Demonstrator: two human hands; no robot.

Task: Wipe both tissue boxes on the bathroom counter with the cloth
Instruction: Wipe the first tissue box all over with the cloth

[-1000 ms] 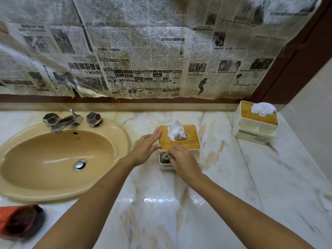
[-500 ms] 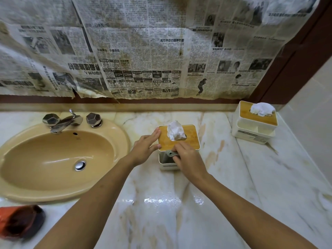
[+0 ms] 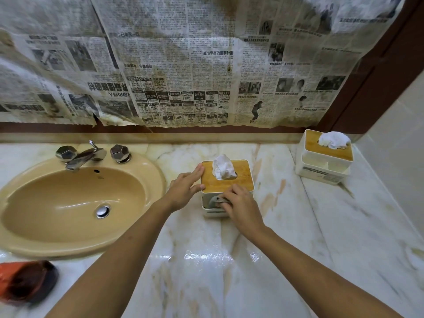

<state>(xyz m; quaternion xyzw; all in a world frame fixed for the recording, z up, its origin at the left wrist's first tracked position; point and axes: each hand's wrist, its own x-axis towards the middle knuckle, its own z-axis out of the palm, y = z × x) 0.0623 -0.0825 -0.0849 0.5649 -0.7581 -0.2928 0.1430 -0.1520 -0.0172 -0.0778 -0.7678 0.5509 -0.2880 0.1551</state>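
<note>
Near tissue box [image 3: 226, 184] steadied by left hand [image 3: 184, 188], fingers flat against its side. Grey cloth [image 3: 218, 200] gripped in right hand [image 3: 241, 206], pressed to box front.

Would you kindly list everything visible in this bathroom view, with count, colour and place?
near box: 1, white with wooden lid, counter centre
far box: 1, white with wooden lid, back right corner
cloth: 1, grey, against near box's front
counter: 1, pale marble, beneath everything
sink: 1, beige, left
tap: 1, chrome, behind sink
knobs: 2, chrome, either side of tap
newspaper: several sheets, yellowed, on wall above counter
red object: 1, red and dark, bottom left, too blurred to identify
left hand: 1, fingers straight against near box's left edge
right hand: 1, grips cloth at near box's front
</note>
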